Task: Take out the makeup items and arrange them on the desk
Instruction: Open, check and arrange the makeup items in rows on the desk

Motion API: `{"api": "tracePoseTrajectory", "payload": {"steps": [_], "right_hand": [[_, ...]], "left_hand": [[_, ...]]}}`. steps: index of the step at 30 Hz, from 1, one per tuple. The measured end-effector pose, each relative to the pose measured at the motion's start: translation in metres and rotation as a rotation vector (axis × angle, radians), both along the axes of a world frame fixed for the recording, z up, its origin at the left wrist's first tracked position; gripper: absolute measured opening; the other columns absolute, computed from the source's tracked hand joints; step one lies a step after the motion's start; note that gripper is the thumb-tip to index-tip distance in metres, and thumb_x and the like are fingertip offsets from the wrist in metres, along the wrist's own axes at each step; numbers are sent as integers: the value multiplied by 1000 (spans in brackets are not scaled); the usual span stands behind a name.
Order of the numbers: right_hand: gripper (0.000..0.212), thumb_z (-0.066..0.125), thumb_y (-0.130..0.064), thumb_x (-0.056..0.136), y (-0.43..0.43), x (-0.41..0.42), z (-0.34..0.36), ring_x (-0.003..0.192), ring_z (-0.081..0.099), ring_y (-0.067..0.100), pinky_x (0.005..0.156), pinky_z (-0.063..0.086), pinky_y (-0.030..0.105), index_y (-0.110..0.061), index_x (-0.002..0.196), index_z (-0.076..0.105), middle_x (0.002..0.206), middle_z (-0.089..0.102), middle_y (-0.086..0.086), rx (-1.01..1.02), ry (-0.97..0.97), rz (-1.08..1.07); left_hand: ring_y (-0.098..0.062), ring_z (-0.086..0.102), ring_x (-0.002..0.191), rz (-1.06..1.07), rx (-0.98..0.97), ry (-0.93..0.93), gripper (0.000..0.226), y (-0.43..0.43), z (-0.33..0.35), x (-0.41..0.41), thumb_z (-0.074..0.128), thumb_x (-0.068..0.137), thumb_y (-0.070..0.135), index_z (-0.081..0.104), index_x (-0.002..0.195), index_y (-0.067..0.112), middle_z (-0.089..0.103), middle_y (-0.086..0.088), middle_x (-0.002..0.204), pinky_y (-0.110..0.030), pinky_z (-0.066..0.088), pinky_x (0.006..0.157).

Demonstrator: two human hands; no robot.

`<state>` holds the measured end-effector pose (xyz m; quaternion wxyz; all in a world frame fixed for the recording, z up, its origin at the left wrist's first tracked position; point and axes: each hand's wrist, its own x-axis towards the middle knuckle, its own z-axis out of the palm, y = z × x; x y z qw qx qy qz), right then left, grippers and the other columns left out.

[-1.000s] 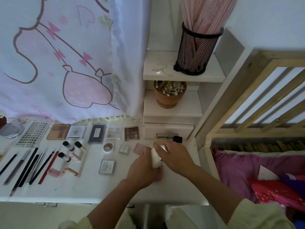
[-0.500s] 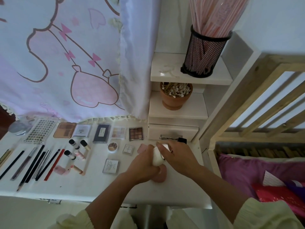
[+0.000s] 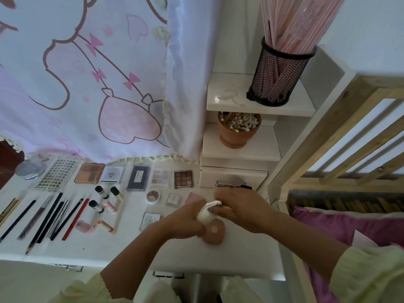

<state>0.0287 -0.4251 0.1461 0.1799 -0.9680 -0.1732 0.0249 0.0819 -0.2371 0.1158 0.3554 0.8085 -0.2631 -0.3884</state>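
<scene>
Clasps a white egg-shaped case (image 3: pixel 204 215) in both hands, just above the near right part of the worktop (image 3: pixel 229 259). Wraps the left grip (image 3: pixel 185 221) round the rounded lower half, with fingers curled tight. Pinches the upper end, at the shiny rim, with the right grip (image 3: pixel 242 207). Probably works at parting the two halves. Cannot tell from here whether open or closed at the seam.

To do this well, hold the lower half steady in the left grip and turn or lift only with the right. Use small force, to stop anything inside from springing out. Stay low over the worktop, to shorten any fall. Mind the pink heart-shaped puff (image 3: pixel 215 234) lying directly beneath the case and the pink pad (image 3: pixel 193 196) just behind the hands. Avoid knocking either.

Once open, set the parts down on the stretch of worktop toward the front edge, not across the laid-out rows. Match the order already there:
- palettes (image 3: pixel 183 178) along the back
- pencils (image 3: pixel 56 215) side by side at the left
- small tubes (image 3: pixel 102 192) between them
- little compacts (image 3: pixel 173 199) near the middle

Lay the case beside the puff, apart from it, opening upward. Let go only after seating it flat, to guard against rolling toward the edge.
</scene>
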Motion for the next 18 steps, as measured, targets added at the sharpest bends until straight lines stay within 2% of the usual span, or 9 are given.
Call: {"api": "tracePoseTrajectory", "payload": {"steps": [2,3,6,9,13,16,18], "right_hand": [[69,14,-82,78,7,-2,1,67,54,7,60,40,25,-26,100,49,81,61,-8,146,174,-252],[72,18,-84,79,11,-1,1,63,56,8,60,43,26,-23,100,51,78,63,-5,265,229,-365],[49,46,-65,88,19,5,-3,61,60,10,57,48,26,-18,99,54,81,67,2,552,354,-523],[33,59,-48,90,21,9,-4,73,61,9,65,49,25,-21,106,50,93,64,-2,535,383,-488],[25,63,-39,90,21,8,2,83,59,4,73,49,23,-27,109,51,99,62,-11,471,259,-386],[18,69,-33,87,19,7,4,73,60,2,68,48,23,-27,103,63,87,64,-17,447,131,-328],[17,74,-23,84,19,6,5,67,62,1,64,50,20,-28,100,69,83,67,-17,558,130,-330]], "left_hand": [[-17,57,95,93,56,-138,58,-2,-3,-1,71,71,15,45,123,21,52,0,110,-35,54,83],[-17,57,97,123,83,-202,58,-4,-3,-2,71,73,16,43,123,21,53,1,112,-35,53,83],[-16,56,96,153,111,-306,56,-6,-5,-1,70,75,18,42,123,22,56,3,110,-34,52,83],[-14,55,94,175,100,-307,54,-6,-8,0,70,75,17,42,121,23,55,6,105,-30,52,80],[-13,56,93,198,90,-304,53,-3,-10,5,69,75,17,43,120,21,55,6,103,-31,53,80],[-13,57,91,208,82,-314,51,-1,-11,9,69,75,16,44,119,21,57,5,103,-34,54,80],[-12,56,90,212,82,-312,49,0,-13,10,69,75,16,44,117,22,56,6,101,-32,54,79]]}}
